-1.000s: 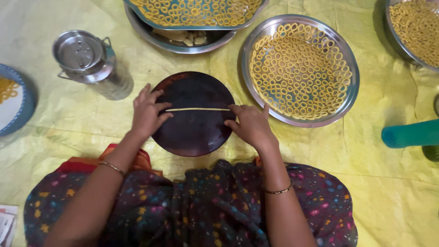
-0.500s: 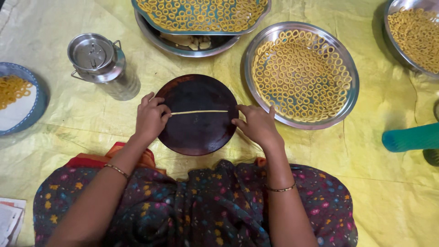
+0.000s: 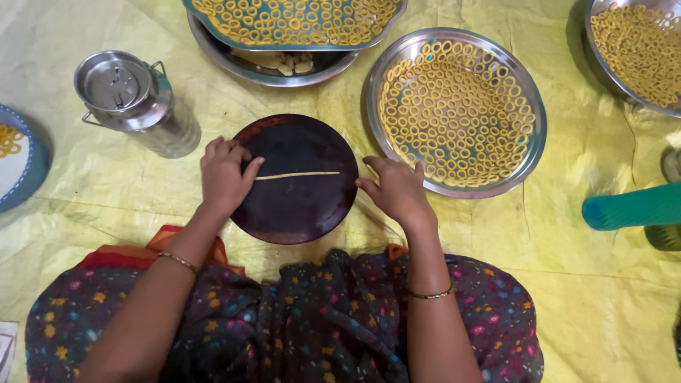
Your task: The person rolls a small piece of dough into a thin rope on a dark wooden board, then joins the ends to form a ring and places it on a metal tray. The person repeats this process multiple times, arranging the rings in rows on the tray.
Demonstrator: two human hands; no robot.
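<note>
A round dark brown board (image 3: 298, 206) lies on the yellow sheet in front of my lap. Across its middle runs a thin, straight strand of pale yellow dough (image 3: 298, 175). My left hand (image 3: 225, 176) rests flat on the board's left edge, fingertips touching the strand's left end. At the board's right rim lies my right hand (image 3: 397, 188), fingers spread, just off the strand's right end. Neither hand grips anything.
A steel plate (image 3: 528, 159) filled with small dough rings sits to the right of the board. More ring-filled trays (image 3: 386, 25) stand at the back and at the top right (image 3: 603, 64). A lidded steel can (image 3: 131, 99) lies at left, a teal object (image 3: 631, 207) at right.
Both hands have slid outward from the board's middle to its edges. The dough strand lies straight in the same place, now more uncovered.
</note>
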